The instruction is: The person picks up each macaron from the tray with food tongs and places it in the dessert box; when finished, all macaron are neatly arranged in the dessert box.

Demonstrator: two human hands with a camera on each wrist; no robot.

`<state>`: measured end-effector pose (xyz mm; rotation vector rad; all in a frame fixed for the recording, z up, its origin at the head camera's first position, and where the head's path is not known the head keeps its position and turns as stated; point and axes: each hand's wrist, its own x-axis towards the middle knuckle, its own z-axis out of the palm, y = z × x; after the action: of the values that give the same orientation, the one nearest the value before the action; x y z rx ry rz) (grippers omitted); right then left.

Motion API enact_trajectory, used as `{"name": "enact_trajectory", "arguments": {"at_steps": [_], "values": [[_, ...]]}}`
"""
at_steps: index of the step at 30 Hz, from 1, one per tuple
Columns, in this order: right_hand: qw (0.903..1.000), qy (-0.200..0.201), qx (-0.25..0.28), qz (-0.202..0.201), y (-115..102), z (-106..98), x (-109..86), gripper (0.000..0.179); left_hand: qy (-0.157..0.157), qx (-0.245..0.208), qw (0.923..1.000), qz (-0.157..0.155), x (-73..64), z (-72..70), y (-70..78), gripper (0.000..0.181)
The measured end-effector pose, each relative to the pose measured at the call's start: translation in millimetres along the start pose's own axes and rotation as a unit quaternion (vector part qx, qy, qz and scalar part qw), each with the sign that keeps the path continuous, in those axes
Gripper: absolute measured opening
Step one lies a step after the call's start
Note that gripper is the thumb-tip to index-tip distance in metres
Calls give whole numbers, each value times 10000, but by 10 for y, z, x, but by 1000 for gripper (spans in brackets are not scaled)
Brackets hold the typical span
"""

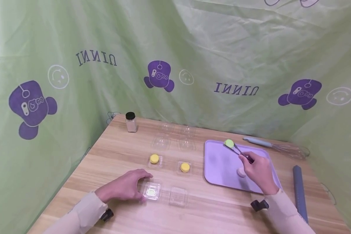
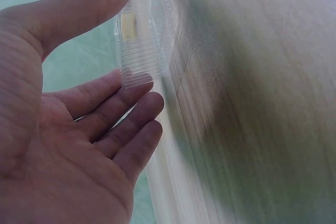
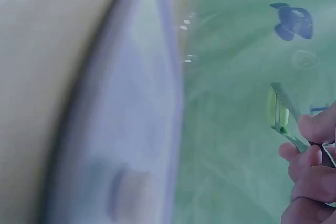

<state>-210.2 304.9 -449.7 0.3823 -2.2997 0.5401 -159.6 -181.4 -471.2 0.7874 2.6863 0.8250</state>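
My right hand (image 1: 258,170) grips dark-handled tongs (image 1: 236,148) above the purple tray (image 1: 219,177). A green macaron (image 1: 229,143) sits between the tong tips; the right wrist view shows the macaron (image 3: 277,108) edge-on there. On the tray, a pale pink macaron (image 1: 241,172) is partly covered by my right hand. My left hand (image 1: 125,185) holds a clear plastic box (image 1: 152,191) on the table, thumb at the near side and fingers at the far side. In the left wrist view the box's ribbed wall (image 2: 139,59) spans between thumb and fingertips.
Yellow macarons (image 1: 154,159) (image 1: 185,167) sit in two clear boxes behind. Another clear box (image 1: 178,196) lies right of the held one. Several domed clear lids (image 1: 161,141) stand farther back, near a black-capped jar (image 1: 131,122). A whisk (image 1: 276,147) and blue-grey bar (image 1: 300,193) flank the tray.
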Motion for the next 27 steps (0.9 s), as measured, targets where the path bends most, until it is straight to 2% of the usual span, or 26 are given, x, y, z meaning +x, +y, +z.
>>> {"name": "enact_trajectory", "arguments": {"at_steps": [3, 8, 13, 20, 27], "values": [[9997, 233, -28, -107, -43, -28, 143, 10, 16, 31, 10000, 20, 1, -9, 0, 77], [9988, 365, 193, -268, -210, -60, 359, 7, 32, 122, 9998, 123, -10, -10, 8, 77], [9931, 537, 673, -797, -441, 7, 541, 10, 41, 42, 10000, 40, -4, -1, 9, 78], [9816, 217, 1352, -1333, -789, 169, 591, 11, 64, 50, 9999, 73, 6, 15, -18, 78], [9717, -180, 1604, -1723, -1074, 301, 543, 11, 59, 122, 9998, 133, 23, 23, -35, 75]]}}
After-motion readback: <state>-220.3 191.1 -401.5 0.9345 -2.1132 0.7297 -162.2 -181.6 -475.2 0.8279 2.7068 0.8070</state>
